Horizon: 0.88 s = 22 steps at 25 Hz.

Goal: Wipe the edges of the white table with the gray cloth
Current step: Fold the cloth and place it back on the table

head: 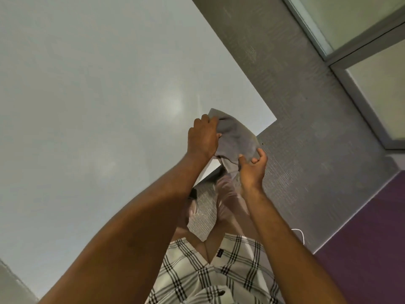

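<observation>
The white table (98,95) fills the left and middle of the head view, its near corner at right of centre. A gray cloth (235,139) hangs bunched over the table's near edge close to that corner. My left hand (203,137) grips the cloth's upper left part above the tabletop. My right hand (253,170) pinches the cloth's lower right part just off the edge, over the floor. Both hands hold the cloth between them, and a fold of it droops below the table edge.
Gray carpet (306,128) runs along the table's right side and near edge. A glass partition with a metal frame (359,53) stands at upper right. Purple flooring (372,249) lies at lower right. My plaid shorts (208,275) and feet show below the hands.
</observation>
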### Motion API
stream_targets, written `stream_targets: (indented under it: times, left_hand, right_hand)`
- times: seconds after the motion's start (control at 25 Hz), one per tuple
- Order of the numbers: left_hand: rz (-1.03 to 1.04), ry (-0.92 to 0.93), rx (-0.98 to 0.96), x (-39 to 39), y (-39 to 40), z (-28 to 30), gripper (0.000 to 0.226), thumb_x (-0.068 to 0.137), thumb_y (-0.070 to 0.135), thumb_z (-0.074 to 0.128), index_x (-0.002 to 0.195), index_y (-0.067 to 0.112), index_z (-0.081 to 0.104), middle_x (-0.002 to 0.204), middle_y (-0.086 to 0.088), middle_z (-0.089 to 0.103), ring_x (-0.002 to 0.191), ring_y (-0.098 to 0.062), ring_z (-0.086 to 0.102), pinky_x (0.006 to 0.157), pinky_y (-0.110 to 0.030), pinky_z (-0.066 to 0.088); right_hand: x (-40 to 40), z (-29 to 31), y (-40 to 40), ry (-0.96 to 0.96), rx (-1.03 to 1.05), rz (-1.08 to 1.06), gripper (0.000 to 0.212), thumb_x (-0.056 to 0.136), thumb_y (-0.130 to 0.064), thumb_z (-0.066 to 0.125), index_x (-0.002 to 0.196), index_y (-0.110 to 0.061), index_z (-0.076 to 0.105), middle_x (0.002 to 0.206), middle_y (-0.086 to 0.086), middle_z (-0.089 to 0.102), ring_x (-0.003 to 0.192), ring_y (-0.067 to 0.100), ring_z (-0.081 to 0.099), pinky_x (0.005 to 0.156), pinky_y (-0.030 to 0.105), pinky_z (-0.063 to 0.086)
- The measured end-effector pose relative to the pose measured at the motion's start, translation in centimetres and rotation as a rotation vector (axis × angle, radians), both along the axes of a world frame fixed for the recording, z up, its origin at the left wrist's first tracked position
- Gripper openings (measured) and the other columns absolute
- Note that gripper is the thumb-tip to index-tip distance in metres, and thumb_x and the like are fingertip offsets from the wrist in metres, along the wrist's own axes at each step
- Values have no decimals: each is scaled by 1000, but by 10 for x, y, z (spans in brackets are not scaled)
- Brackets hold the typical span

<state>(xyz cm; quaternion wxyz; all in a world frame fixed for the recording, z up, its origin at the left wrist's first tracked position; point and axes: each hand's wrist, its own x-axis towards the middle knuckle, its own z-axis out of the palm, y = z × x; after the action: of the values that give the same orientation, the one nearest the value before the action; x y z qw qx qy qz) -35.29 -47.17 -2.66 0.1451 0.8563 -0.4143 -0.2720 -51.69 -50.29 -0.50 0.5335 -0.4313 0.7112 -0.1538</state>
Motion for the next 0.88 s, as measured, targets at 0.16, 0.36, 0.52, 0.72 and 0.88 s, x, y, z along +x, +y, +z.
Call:
stream_targets:
  times: [0.16, 0.36, 0.52, 0.72, 0.88]
  left_hand:
    - [198, 287, -31, 0, 29, 3, 14, 100, 25, 60, 107, 13, 62, 113, -15, 61, 105, -34, 61, 77, -38, 45]
    - [496, 516, -158, -6, 91, 36, 8, 97, 18, 65, 94, 10, 64, 95, -4, 64, 87, -21, 59, 72, -27, 41]
    - [680, 475, -273, 9, 140, 78, 9, 98, 15, 65, 101, 6, 66, 102, -7, 67, 92, -18, 57, 78, -25, 42]
    - [920, 299, -384, 37, 212, 113, 9, 97, 14, 67, 103, 6, 67, 104, -8, 68, 99, -21, 59, 87, -29, 44]
    - [1094, 181, -471, 70, 266, 131, 9, 95, 12, 69, 102, 7, 66, 104, -11, 69, 97, -24, 61, 86, -31, 47]
  right_hand:
    - [-8, 27, -2, 55, 23, 99, 57, 94, -9, 74, 143, -24, 50, 141, 12, 57, 127, 30, 62, 106, 47, 57]
    - [4, 76, 15, 30, -34, 320, 50, 96, -9, 71, 140, -23, 54, 142, 10, 60, 126, 27, 62, 104, 48, 58]
    - [40, 102, 30, -16, 60, 455, 70, 96, -9, 71, 156, -23, 39, 134, 5, 62, 117, 25, 64, 95, 41, 61]
    - [113, 122, 45, -204, 407, 677, 49, 92, 5, 66, 139, -5, 61, 123, 14, 71, 90, 20, 69, 62, 25, 58]
    - [175, 130, 81, -299, 375, 934, 47, 91, 4, 66, 137, -7, 63, 126, 12, 71, 92, 20, 70, 66, 24, 59]
